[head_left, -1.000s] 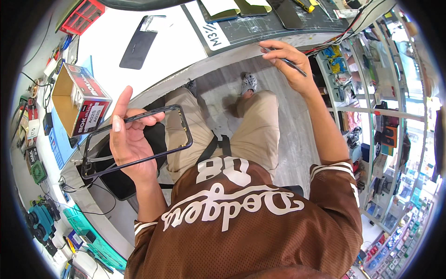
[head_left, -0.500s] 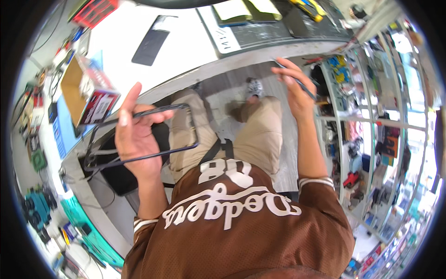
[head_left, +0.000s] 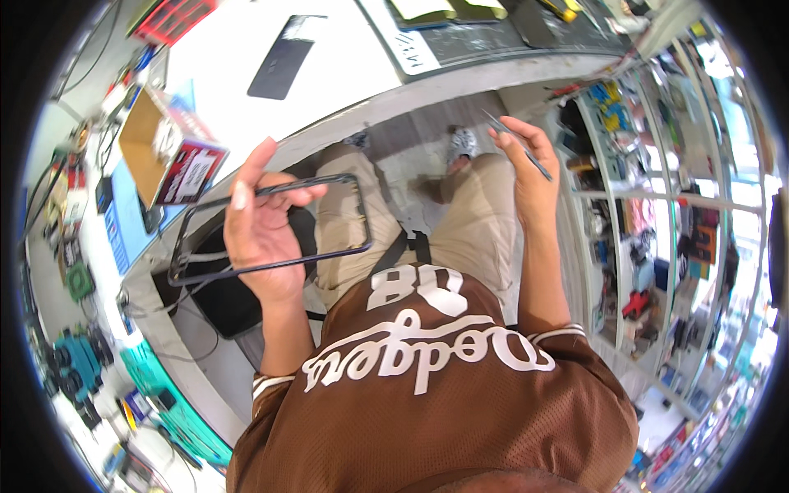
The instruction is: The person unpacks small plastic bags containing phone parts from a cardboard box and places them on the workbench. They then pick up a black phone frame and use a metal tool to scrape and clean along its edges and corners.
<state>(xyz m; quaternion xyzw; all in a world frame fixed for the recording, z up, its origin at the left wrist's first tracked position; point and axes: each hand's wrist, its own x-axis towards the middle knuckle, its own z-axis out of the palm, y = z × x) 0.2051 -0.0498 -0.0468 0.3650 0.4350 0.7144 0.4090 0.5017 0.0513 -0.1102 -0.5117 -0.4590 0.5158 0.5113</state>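
My left hand (head_left: 267,234) has a thin, empty black phone frame (head_left: 329,253) in its grip. The frame lies across the palm, its long sides running left to right, with the thumb and fingers reaching through and around it. Off to the right, the fingers of my right hand (head_left: 532,164) are pinched round a slim dark pointed tool (head_left: 538,167), its thin tip slanting up and to the left. The tool and the frame are well apart. On the white bench ahead rests a dark flat phone-shaped panel (head_left: 281,70).
A small open cardboard box (head_left: 197,177) stands on the bench at the left, near a blue mat (head_left: 121,238). A dark mat (head_left: 468,41) covers the bench's far right. Glass shelves (head_left: 666,197) full of goods line the right side. A red basket (head_left: 174,20) sits far left.
The whole view has shifted a little, so bench and shelves appear moved. Both hands keep their holds; the tool in my right hand now points more steeply up-left.
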